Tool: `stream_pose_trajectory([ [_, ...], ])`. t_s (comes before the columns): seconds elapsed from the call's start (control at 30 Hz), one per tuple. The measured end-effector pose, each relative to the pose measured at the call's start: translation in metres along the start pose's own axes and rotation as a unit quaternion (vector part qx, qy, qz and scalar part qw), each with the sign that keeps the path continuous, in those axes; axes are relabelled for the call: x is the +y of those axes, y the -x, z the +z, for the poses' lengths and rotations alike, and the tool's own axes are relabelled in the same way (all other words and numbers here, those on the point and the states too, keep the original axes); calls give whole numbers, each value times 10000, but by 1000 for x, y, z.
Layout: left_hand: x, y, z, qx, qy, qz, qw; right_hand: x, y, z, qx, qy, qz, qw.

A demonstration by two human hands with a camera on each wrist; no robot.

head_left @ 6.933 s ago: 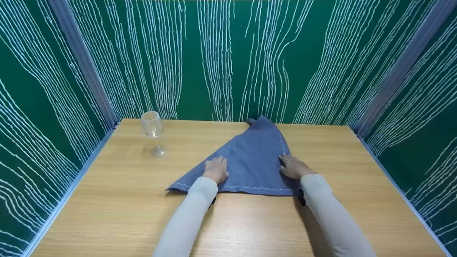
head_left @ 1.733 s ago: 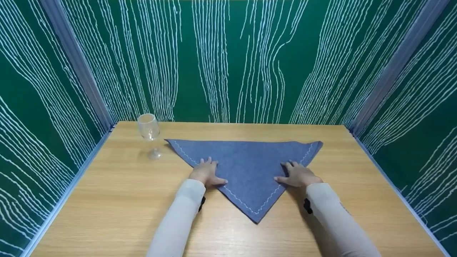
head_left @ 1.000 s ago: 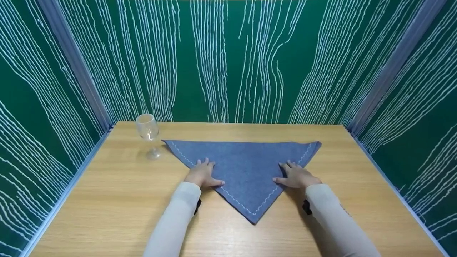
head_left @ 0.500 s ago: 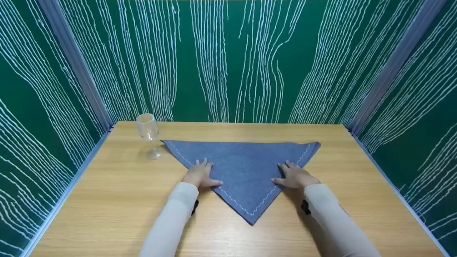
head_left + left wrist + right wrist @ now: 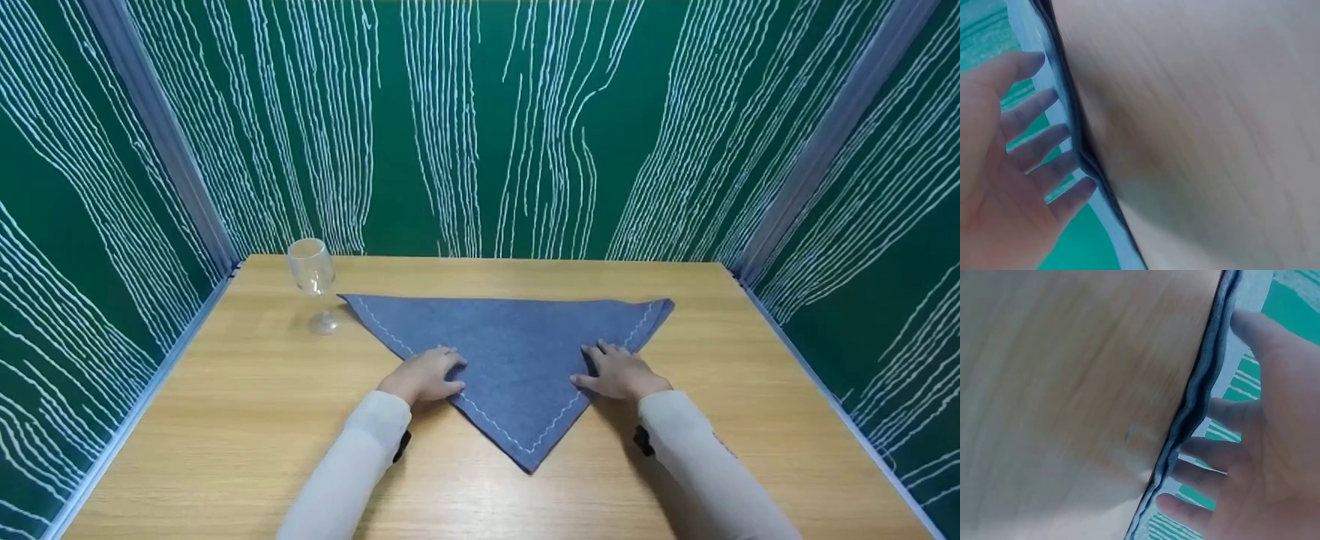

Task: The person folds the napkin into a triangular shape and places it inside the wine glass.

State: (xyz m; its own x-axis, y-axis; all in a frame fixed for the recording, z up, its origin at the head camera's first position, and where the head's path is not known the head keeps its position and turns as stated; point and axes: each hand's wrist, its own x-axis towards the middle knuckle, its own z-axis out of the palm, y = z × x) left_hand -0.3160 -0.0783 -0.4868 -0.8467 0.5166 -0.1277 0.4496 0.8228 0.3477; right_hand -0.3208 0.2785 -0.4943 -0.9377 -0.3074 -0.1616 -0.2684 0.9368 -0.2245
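A blue-grey cloth napkin (image 5: pixel 517 352) with pale zigzag stitching lies folded into a triangle, one point toward me and the long fold at the back. My left hand (image 5: pixel 426 375) rests at its left slanting edge, thumb and fingers spread apart and touching the cloth. On the opposite slanting edge, my right hand (image 5: pixel 619 373) rests with its fingers on the fabric. Both wrist views show the fingertips of the left hand (image 5: pixel 1010 152) and the right hand (image 5: pixel 1264 422) against the layered cloth edge, not curled round it.
A stemmed wine glass (image 5: pixel 311 274) stands upright at the back left, just beyond the napkin's left corner. The wooden table (image 5: pixel 225 420) is enclosed by green walls (image 5: pixel 495 135) with white wavy lines.
Earlier the napkin lay turned with a corner at the back; since then it has been rotated so a point faces me. Lately the left hand's fingers have drawn in slightly toward me.
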Motion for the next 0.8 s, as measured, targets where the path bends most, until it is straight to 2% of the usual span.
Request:
stream_pose_trajectory([
  [0.2, 19, 4, 4, -57, -405, 635, 9971, -10, 8, 6, 345, 39, -930, 9951],
  [0.43, 38, 8, 11, -247, -956, 1135, 9886, -25, 19, 11, 486, -192, -1756, 9831],
  [0.57, 47, 11, 14, -245, -1120, 1471, 9825, -35, 24, 12, 480, -279, -2093, 9763],
  [0.8, 58, 18, 19, -147, -1306, 2022, 9705, -51, 33, 18, 410, -104, -2249, 9735],
])
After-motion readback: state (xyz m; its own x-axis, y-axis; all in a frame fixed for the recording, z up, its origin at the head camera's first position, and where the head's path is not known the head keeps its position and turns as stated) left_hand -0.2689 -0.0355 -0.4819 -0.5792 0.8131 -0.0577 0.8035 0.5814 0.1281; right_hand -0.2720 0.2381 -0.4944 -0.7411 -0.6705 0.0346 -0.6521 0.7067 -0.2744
